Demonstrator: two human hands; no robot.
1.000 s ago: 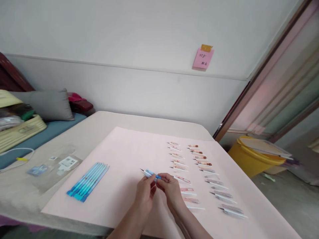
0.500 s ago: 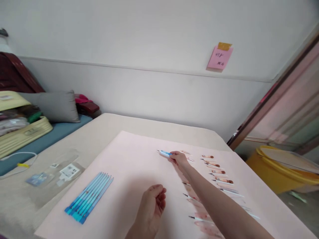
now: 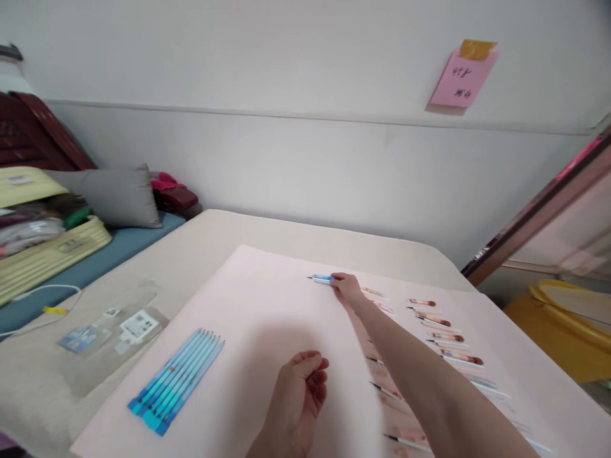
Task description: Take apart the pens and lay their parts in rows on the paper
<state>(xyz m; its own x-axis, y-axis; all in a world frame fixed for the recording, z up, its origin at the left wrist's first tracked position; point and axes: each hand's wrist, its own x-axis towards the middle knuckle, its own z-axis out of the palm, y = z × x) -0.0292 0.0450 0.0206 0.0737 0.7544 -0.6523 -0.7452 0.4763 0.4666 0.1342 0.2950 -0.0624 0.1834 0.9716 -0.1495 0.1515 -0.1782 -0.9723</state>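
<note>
Near the far edge of the pink sheet [image 3: 267, 280], the right hand [image 3: 346, 286] pinches a blue-and-white pen [image 3: 321, 278] by its right end, dark tip pointing left; whether the pen touches the sheet, one cannot tell. If setting it down is the step in hand, it would be done well with the pen level and in line with the nearer column of pens [image 3: 389, 390], the fingers parting gently so that it does not roll. The right forearm [image 3: 420, 362] reaches long and slanting across that column, so it is best carried clear of it. The left hand [image 3: 300, 391] waits well apart, half curled, thumb uppermost, visibly grasping nothing.
</note>
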